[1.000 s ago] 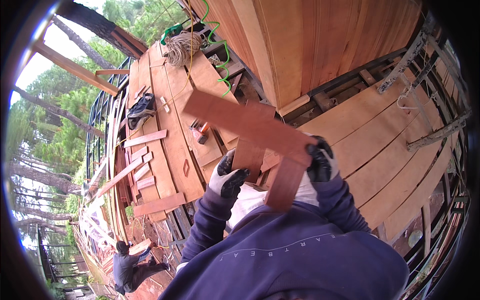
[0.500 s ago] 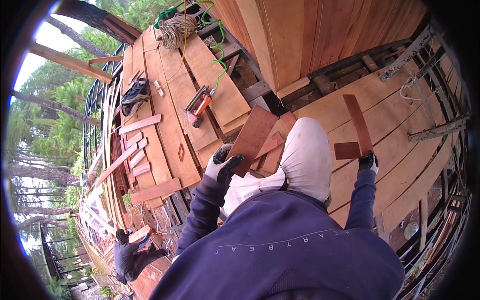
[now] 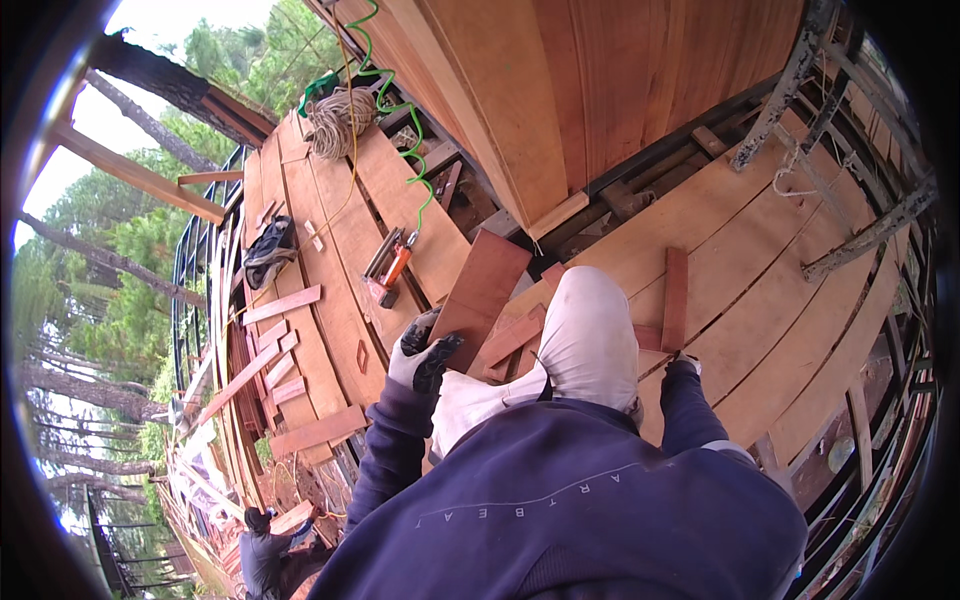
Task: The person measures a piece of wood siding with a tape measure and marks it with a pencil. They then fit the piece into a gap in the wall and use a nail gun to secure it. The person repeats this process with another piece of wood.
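Left hand in a white-and-black glove is clamped on the near end of 1 wide, flat reddish-brown wooden board, left of the raised knee in pale trousers. Right hand, mostly hidden by its navy sleeve, is at the near end of 1 narrow reddish-brown wooden strip at the tan plank deck; can't tell if fingers grip it. 1 orange-and-grey power tool lies left.
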A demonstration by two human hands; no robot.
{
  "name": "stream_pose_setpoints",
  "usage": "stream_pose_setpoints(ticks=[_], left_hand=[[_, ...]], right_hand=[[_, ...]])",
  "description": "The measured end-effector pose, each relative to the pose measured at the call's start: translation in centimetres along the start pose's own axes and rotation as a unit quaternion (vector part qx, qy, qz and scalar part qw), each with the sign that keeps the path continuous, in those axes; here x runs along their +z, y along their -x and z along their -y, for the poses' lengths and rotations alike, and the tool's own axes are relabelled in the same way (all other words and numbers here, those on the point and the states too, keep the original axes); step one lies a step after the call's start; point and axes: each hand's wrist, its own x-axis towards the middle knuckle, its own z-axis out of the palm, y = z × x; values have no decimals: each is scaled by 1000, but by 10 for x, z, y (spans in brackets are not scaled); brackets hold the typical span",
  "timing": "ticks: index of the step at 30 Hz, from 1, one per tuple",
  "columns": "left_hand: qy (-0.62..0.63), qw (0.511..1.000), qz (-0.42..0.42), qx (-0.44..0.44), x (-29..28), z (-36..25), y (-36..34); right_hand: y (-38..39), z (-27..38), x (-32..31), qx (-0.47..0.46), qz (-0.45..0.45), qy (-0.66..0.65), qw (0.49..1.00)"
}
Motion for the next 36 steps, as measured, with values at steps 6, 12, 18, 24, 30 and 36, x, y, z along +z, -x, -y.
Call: stream_pose_setpoints(ticks=[6,12,18,24,30,36], left_hand=[[-242,946,-63,208,-14,-16,-47],[-174,950,-109,236,-45,-44,-66],[-112,968,-88,207,-59,-37,-56],[-4,988,-97,116,-40,-19,-19],[23,994,-74,77,-33,-19,-13],[197,980,14,7,-32,6,-3]], right_hand=[[-30,-21,31,-6,14,-110,994],[41,-12,6,-78,71,131,986],[47,-41,-5,-36,117,48,991],[19,-69,55,-103,82,75,988],[38,3,40,-245,40,-50,967],[164,150,-77,-208,209,-438,849]])
